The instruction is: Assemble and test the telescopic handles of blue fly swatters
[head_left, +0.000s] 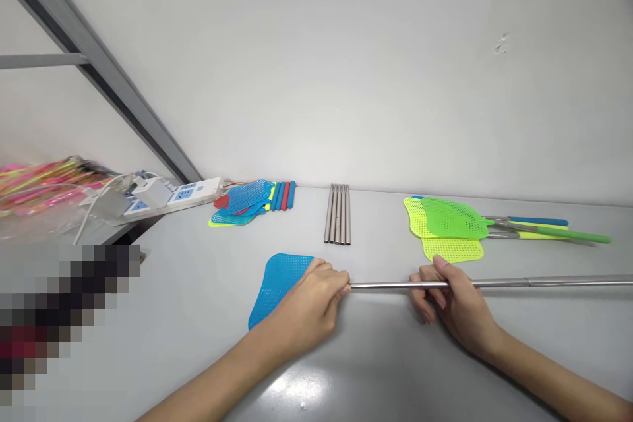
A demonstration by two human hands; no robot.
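1. The left hand point(316, 293) grips the blue fly-swatter head point(281, 282) at its right end.
2. The right hand point(457, 303) curls around the telescopic metal rod point(504, 283).
3. Both are at the grey table point(380, 376), nearer than the metal tubes point(339, 214).

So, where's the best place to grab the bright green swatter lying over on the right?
Probably its slim green handle, from above at the right end: that reaches past the blue handle. The broad, flat head overlaps a yellow head, offering a poorer hold.
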